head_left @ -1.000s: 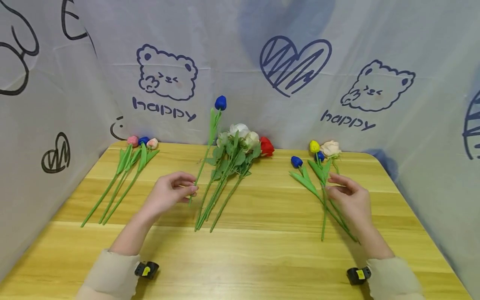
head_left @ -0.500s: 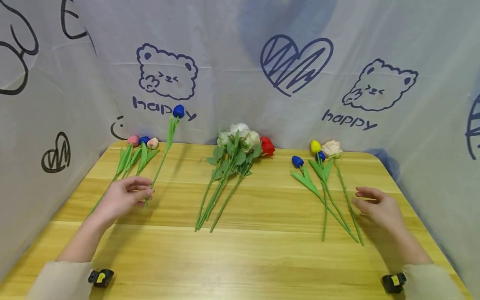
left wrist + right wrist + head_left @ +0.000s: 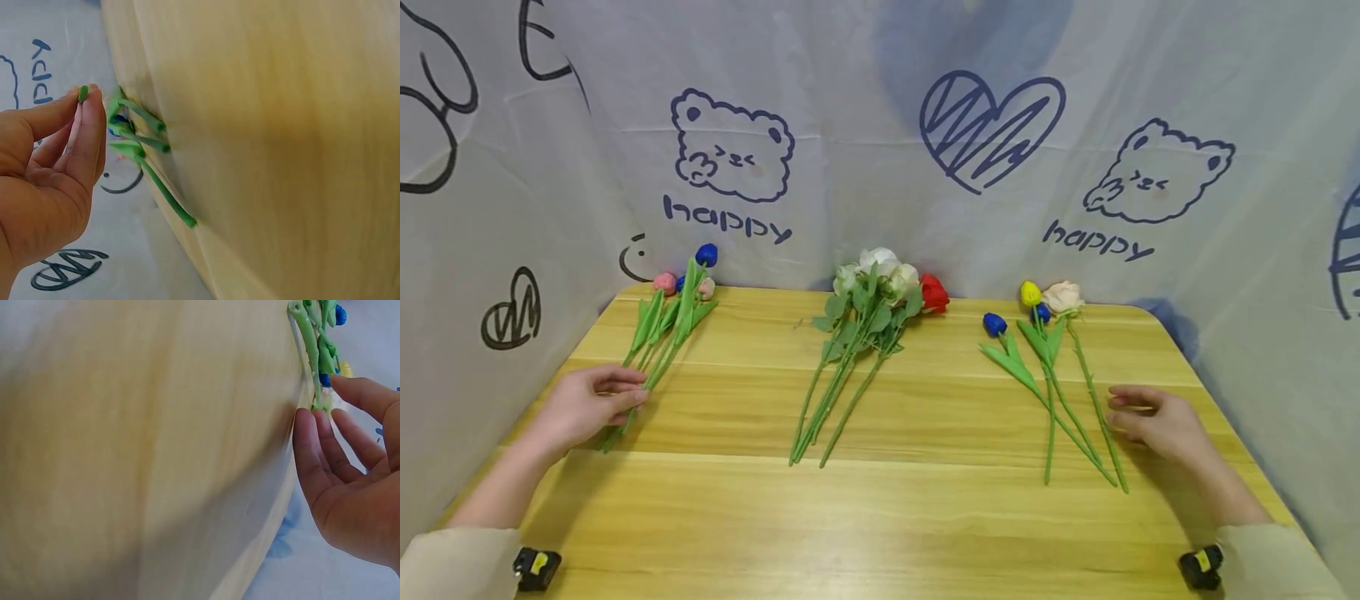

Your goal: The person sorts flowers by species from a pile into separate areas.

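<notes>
My left hand pinches the stem of a blue tulip between thumb and fingertips, over the left group of flowers. In the left wrist view the stem's cut end shows between the fingertips of that hand. Under it lie a pink tulip, a pale pink tulip and another blue one, partly hidden. My right hand holds nothing; its fingers are relaxed beside the stem of a peach rose. Left of that rose lie a yellow tulip and two blue tulips.
Mid-table lies a bunch of white roses with a red rose at its right side. The wooden table meets a pale cloth backdrop with drawings, which also hangs at the left and right.
My left hand has carried the blue tulip leftward from beside the white roses and lowered it over the left group. The right hand has drawn away rightward from the right-hand stems.
</notes>
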`<state>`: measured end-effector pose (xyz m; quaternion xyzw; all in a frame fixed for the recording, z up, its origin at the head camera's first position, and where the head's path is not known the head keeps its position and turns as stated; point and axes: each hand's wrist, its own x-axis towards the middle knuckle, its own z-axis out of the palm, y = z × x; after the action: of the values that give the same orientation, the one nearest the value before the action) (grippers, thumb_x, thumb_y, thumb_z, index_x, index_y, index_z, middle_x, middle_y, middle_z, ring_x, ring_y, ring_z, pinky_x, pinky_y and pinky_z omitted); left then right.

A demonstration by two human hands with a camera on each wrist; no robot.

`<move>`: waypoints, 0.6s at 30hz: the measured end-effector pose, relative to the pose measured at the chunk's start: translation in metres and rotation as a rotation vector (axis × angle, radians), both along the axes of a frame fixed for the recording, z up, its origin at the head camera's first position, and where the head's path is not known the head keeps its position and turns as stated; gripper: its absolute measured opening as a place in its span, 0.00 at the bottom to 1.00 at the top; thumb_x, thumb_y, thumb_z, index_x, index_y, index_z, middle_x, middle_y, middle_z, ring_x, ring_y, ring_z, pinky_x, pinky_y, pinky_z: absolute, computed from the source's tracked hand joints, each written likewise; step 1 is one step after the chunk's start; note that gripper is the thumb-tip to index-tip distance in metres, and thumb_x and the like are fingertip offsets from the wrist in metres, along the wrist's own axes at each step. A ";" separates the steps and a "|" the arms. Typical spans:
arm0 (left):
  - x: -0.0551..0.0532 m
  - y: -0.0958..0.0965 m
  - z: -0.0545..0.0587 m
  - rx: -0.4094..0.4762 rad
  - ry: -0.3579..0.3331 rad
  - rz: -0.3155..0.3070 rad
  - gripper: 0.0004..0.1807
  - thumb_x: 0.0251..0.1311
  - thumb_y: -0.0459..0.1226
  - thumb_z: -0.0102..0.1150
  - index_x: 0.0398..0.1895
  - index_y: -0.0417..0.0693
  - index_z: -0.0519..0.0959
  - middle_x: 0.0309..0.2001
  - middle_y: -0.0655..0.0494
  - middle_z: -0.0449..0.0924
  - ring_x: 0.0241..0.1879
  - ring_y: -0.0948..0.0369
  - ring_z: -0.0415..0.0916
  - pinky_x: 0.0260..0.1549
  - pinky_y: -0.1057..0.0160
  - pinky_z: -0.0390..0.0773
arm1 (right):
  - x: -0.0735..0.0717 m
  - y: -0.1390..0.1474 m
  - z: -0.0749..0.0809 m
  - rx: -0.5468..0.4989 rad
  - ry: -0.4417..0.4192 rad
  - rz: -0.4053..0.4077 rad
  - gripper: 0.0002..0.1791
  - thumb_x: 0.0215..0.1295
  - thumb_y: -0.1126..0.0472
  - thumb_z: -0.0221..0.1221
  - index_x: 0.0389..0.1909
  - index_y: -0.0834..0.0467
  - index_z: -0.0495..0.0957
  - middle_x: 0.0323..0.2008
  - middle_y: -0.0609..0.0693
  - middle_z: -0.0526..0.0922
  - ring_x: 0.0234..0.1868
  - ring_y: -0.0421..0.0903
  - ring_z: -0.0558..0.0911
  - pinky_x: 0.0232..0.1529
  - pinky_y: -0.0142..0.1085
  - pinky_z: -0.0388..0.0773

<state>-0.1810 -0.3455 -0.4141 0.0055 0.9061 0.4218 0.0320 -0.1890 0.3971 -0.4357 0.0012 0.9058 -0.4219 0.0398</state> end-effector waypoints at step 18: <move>-0.003 -0.018 -0.012 -0.017 -0.113 0.041 0.22 0.75 0.34 0.59 0.61 0.21 0.73 0.40 0.47 0.88 0.33 0.65 0.84 0.31 0.64 0.88 | -0.003 -0.006 -0.003 0.028 -0.034 0.035 0.31 0.70 0.60 0.68 0.67 0.72 0.73 0.57 0.69 0.81 0.37 0.39 0.86 0.35 0.36 0.88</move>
<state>-0.1835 -0.3633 -0.4260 -0.0372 0.9064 0.4142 0.0746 -0.1921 0.3911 -0.4383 -0.0068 0.9106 -0.4085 0.0626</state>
